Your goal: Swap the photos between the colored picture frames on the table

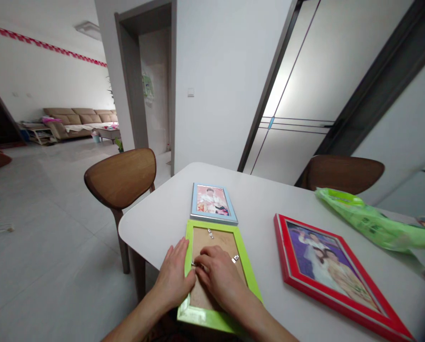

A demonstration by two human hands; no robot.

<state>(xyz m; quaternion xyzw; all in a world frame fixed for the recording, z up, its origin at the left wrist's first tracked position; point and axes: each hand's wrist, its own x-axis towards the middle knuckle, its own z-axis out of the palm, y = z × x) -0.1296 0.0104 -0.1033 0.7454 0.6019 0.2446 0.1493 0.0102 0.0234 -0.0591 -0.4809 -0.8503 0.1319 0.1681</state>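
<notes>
Lime-green wooden picture frame (212, 223) lies face down at the near edge of the white rounded desk (262, 199), its brown fibreboard backing (215, 240) turned up. The left hand (174, 273) rests flat and open on the frame's left rail, fingers together, gripping nothing. The right hand (221, 275) lies on the backing with its fingers bent toward the small metal clip (193, 263) at the left edge; whether the fingertips pinch it I cannot tell. Two more clips sit at the top and right edges. Just beyond, almost touching, lies a pale-blue framed photo (214, 219), face up. A red-framed photo (283, 251) lies to the right, well apart, near a crumpled green plastic bag (372, 221).
</notes>
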